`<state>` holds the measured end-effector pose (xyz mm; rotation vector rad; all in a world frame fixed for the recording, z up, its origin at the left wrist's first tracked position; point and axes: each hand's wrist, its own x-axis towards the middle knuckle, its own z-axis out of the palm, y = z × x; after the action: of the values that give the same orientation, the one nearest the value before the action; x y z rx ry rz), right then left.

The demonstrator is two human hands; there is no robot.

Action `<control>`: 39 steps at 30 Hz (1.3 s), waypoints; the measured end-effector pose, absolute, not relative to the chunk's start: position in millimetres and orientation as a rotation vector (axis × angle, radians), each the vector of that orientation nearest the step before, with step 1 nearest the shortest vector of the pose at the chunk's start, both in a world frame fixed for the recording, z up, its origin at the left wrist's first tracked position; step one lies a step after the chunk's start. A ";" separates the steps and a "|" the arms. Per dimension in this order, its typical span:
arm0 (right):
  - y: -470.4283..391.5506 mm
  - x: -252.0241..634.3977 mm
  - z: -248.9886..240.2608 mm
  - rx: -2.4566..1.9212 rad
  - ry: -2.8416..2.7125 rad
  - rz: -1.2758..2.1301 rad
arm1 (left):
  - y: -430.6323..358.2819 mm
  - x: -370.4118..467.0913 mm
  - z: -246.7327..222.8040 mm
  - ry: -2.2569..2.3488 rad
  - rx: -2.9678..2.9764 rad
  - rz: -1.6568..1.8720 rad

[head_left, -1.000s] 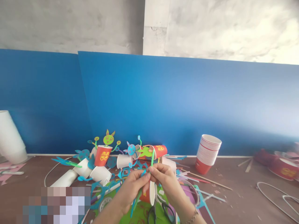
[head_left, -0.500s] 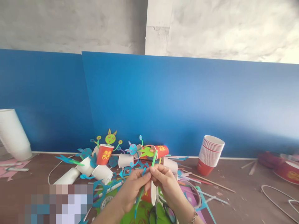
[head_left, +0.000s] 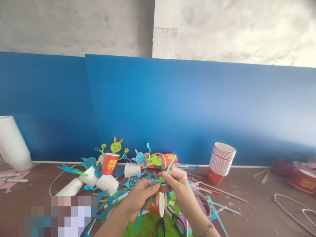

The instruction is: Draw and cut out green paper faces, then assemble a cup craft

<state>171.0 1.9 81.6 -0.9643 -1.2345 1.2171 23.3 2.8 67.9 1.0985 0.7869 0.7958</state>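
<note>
My left hand (head_left: 143, 196) is closed on a blue straw (head_left: 140, 219), whose lower end sticks out below the fingers. Beside it, my right hand (head_left: 176, 186) pinches a green straw (head_left: 171, 163) that slants up to the right. The fingertips of both hands are close together, and the straws cross between them. Just below lies a red paper cup (head_left: 154, 208) on its side, its white rim facing right. Black-handled scissors (head_left: 170, 223) lie under my wrists on green paper (head_left: 145, 225). Behind the hands rests a green rabbit cutout (head_left: 155, 160) by a tipped red cup (head_left: 170, 159).
A red cup (head_left: 110, 164) with a green rabbit head stands back left among white cups (head_left: 107, 183). Stacked cups (head_left: 221, 163) stand at right, a white stack (head_left: 13, 144) far left. Sticks (head_left: 222, 191) and a cable (head_left: 291, 214) lie right; a blue panel (head_left: 172, 108) stands behind.
The fingers of my right hand have opened out a little and moved slightly right. The green straw now leans further right, and the blue straw's lower end has shifted left.
</note>
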 end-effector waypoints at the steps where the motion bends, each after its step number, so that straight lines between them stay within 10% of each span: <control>1: 2.0 171.2 82.2 -0.966 -1.231 1.204 | 3.6 23.0 66.3 0.785 1.103 0.790; 39: -4.6 144.8 66.2 -0.761 -1.047 1.397 | -1.0 30.7 59.7 0.733 1.006 0.885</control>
<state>144.8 -4.6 66.2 -0.7611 -1.0465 1.3969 30.7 -1.0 59.7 1.0064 0.7327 0.8851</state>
